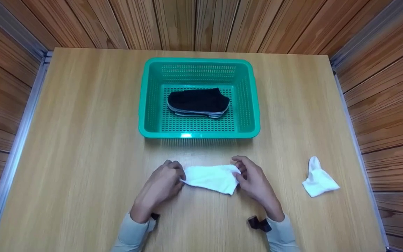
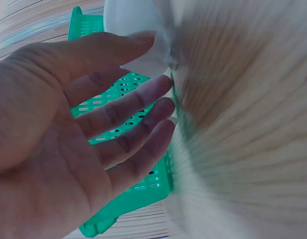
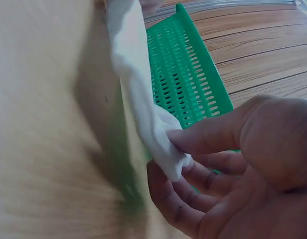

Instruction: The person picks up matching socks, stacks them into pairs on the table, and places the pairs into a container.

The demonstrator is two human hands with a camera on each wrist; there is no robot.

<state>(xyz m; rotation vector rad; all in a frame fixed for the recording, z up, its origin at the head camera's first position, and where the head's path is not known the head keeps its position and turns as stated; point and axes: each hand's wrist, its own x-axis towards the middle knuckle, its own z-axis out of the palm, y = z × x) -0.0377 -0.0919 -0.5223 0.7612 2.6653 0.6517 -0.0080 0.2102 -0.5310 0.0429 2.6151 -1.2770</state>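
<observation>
Between my two hands a white sock (image 1: 210, 177) is stretched sideways just in front of the basket. My left hand (image 1: 164, 180) pinches its left end between thumb and forefinger; in the left wrist view the other fingers (image 2: 138, 149) extend loosely below the white cloth (image 2: 131, 25). At the sock's right end my right hand (image 1: 255, 180) pinches the edge, thumb on one side and fingers on the other, as the right wrist view shows on the sock (image 3: 163, 144). A second white sock (image 1: 319, 178) lies crumpled on the table to the right.
A green plastic basket (image 1: 199, 135) stands at the middle back of the table (image 1: 93, 147). Inside it lies a small stack of dark socks (image 1: 198, 100) with lighter edges. Wood-panelled walls (image 1: 177, 24) border the table at the back and sides.
</observation>
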